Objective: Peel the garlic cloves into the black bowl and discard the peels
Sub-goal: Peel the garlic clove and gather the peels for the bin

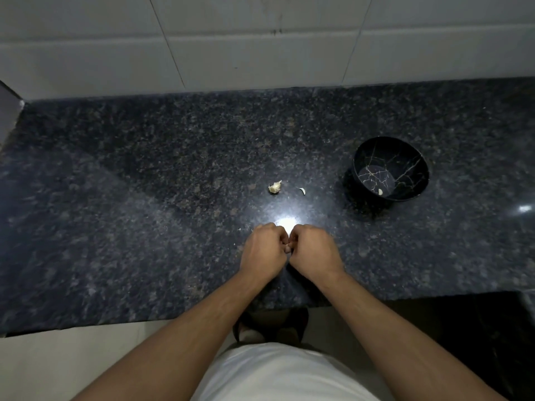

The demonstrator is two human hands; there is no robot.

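My left hand (265, 248) and my right hand (314, 250) are curled knuckle to knuckle over the dark granite counter (144, 227). Between their fingertips they pinch a small garlic clove (287, 246), almost wholly hidden. Farther back lie a pale garlic piece with loose skin (274, 187) and a single small clove (302, 191). The black bowl (411, 157) with gold veins stands at the right. One peeled clove (380, 192) lies inside it.
A white tiled wall (260, 39) runs behind the counter. The counter's front edge (144, 322) runs just in front of my body, with pale floor below. A bright light glare (285, 221) sits on the stone just beyond my hands.
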